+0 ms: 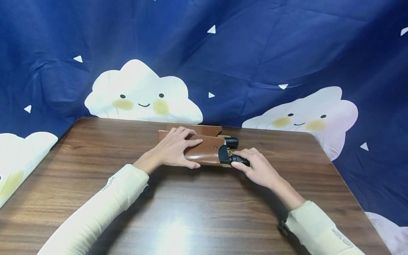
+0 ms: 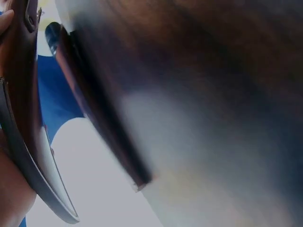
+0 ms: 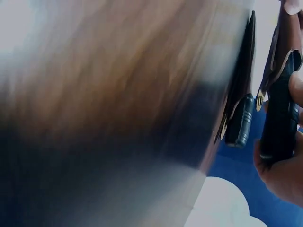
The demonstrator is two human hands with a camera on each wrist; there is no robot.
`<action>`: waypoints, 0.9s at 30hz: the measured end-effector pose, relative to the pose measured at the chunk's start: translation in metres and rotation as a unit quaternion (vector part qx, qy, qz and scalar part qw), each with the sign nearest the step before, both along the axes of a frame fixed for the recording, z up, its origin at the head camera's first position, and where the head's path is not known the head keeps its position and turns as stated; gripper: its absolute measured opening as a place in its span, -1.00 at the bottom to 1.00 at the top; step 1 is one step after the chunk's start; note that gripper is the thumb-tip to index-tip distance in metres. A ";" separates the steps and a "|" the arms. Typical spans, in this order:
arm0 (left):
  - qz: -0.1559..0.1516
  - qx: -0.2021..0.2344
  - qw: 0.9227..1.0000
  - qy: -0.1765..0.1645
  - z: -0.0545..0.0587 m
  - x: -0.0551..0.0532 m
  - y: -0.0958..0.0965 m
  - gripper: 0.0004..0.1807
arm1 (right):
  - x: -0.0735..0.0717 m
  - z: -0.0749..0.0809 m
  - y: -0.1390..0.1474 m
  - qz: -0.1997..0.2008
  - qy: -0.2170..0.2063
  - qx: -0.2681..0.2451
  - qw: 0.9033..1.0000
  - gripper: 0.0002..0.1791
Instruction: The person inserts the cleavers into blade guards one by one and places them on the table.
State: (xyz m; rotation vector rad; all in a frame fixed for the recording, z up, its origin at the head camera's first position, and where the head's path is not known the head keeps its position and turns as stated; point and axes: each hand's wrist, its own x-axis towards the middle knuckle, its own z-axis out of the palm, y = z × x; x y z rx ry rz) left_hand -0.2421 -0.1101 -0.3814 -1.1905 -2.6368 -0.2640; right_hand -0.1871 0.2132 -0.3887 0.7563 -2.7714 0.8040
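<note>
My left hand [image 1: 173, 148] grips a brown leather sheath [image 1: 207, 153], thumb along its near edge and fingers across the top. From the sheath's right end sticks a black ribbed handle [image 1: 240, 160]; my right hand [image 1: 259, 170] holds it between thumb and fingers. The right wrist view shows this handle [image 3: 278, 118] with the thumb at its butt. What the handle belongs to is hidden inside the leather. Just behind, a second brown sheath [image 1: 196, 128] with its own black handle [image 1: 231, 142] lies on the table, apart from the held one in both wrist views.
The brown wood-grain table [image 1: 191, 205] has a rounded back edge. Behind it hangs a blue curtain [image 1: 242, 46] with white clouds. Small brass-coloured fittings [image 3: 260, 100] show at the sheath mouths.
</note>
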 end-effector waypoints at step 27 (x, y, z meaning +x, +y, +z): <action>0.004 -0.067 0.997 -0.040 -0.019 0.012 -0.007 0.04 | -0.001 -0.009 -0.006 -0.030 -0.066 -0.068 0.995 -0.68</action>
